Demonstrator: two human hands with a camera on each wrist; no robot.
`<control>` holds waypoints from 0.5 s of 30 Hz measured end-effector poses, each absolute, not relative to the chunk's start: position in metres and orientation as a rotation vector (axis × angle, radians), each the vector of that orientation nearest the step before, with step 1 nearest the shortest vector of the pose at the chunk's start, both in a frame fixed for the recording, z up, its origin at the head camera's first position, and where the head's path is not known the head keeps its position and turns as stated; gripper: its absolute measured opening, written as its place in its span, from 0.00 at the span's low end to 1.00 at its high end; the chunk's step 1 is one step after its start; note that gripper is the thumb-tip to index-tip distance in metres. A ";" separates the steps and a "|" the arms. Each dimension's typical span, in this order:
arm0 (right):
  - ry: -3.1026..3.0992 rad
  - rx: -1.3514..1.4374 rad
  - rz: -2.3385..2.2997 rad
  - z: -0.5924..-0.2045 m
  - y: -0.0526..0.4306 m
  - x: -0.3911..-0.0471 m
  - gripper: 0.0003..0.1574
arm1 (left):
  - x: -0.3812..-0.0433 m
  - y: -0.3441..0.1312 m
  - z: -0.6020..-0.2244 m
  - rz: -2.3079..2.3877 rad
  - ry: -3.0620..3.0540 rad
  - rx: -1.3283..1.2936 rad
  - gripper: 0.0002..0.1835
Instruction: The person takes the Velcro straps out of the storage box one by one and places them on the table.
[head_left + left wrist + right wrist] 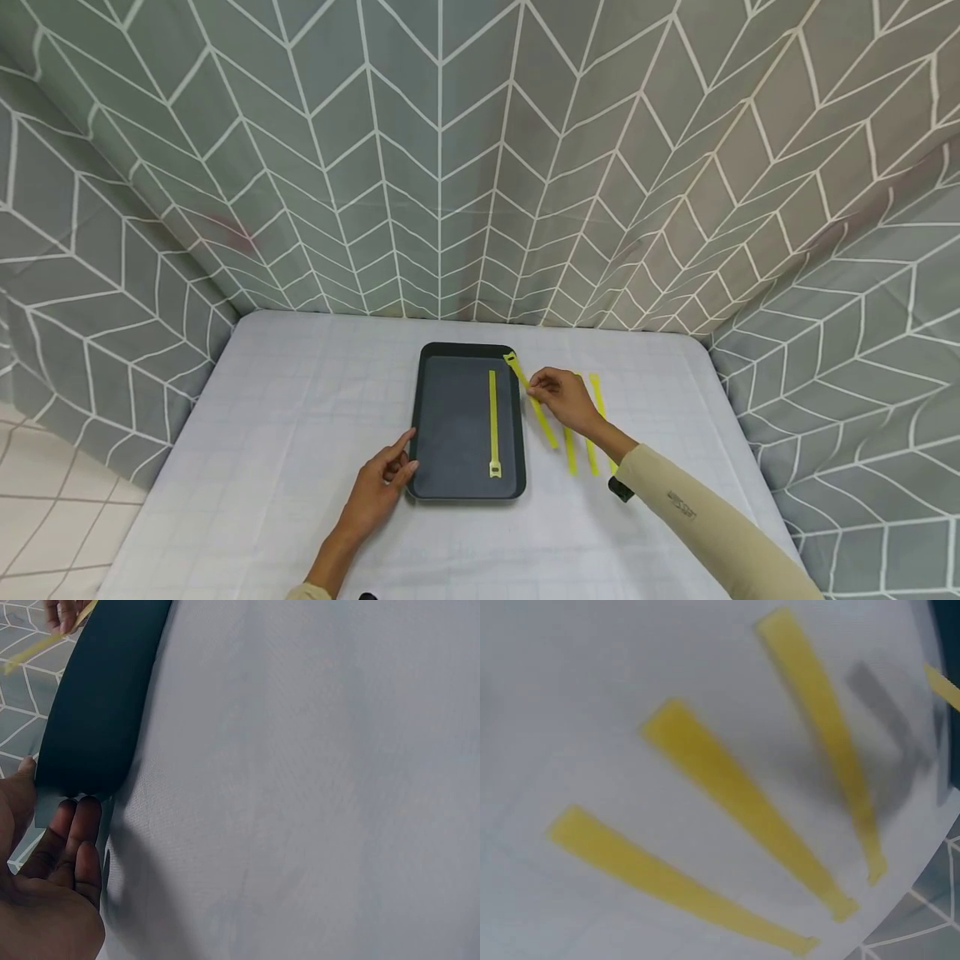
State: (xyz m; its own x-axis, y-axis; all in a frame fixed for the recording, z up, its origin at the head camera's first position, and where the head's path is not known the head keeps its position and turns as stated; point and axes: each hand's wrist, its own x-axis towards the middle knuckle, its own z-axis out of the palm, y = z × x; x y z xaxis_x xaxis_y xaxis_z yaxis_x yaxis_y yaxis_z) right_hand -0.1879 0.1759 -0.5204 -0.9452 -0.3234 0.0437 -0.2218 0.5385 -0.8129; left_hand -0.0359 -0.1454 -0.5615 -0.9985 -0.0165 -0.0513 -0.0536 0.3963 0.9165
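A dark grey rectangular tray [453, 425] lies on the table, a yellow cable strap [493, 417] lengthwise on its right half, slotted head toward the near side. My left hand [377, 492] holds the tray's left edge, thumb at the rim; the left wrist view shows bent fingers [82, 825] against the tray's outer wall. With thumb and fingertips, my right hand [562, 396] pinches a second yellow strap [545, 429] around its middle. That strap slants beside the tray's right rim, its slotted head over the far right corner.
Right of the tray, three more yellow straps [742, 806] lie spread on the white tablecloth [300, 400], partly behind my right hand and forearm in the head view. Patterned grey curtains [465, 167] stand around the table's far and side edges.
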 end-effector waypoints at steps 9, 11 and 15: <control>2.638 -0.286 -1.388 -0.529 0.192 -0.181 0.05 | -0.036 -0.146 -0.560 1.716 2.595 -0.052 0.29; 2.633 -0.214 -1.381 -0.531 0.193 -0.180 0.05 | -0.035 -0.146 -0.560 1.720 2.596 -0.052 0.29; 2.663 -0.070 -1.316 -0.535 0.196 -0.177 0.06 | -0.035 -0.144 -0.561 1.724 2.616 -0.025 0.29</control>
State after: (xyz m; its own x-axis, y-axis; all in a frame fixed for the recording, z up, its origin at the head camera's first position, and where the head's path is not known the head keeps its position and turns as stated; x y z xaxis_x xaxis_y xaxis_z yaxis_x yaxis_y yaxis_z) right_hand -0.1773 0.1956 -0.5346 -0.9844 -0.1169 -0.1314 0.0334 0.6093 -0.7923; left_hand -0.0350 -0.1444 -0.5605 -0.9998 -0.0085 -0.0159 -0.0179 0.3945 0.9187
